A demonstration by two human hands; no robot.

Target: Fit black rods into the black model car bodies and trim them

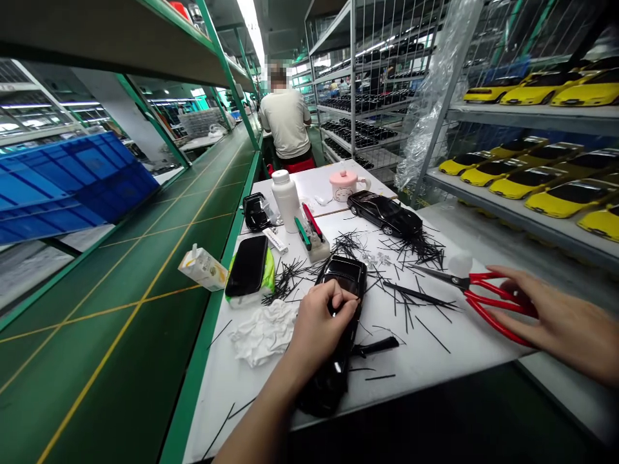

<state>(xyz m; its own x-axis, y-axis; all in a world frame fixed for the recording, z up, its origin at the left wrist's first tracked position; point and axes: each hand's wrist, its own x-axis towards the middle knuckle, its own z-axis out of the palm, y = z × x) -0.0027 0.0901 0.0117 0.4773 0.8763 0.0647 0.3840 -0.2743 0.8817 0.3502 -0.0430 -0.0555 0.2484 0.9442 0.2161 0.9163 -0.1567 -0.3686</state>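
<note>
Step in hand, apparently: fingertip work on the black model car point(338, 361), on the surface point(411, 380) before you. Your left hand point(319, 316) is pinched closed over it; contents cannot be confirmed. Your right hand point(554, 316) grips 1 pair of red-handled scissors point(467, 283). Next move likely calls for precise, scratch-free scissor placement.

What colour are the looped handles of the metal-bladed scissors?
The looped handles are bright red, clearest in the head view.

The near car point(338, 364) gleams glossy black on a smooth white table point(416, 361). Left of the car lies rough, crumpled paper point(264, 332); right of it, metal scissors point(461, 281) with smooth red plastic handles point(478, 304).
</note>
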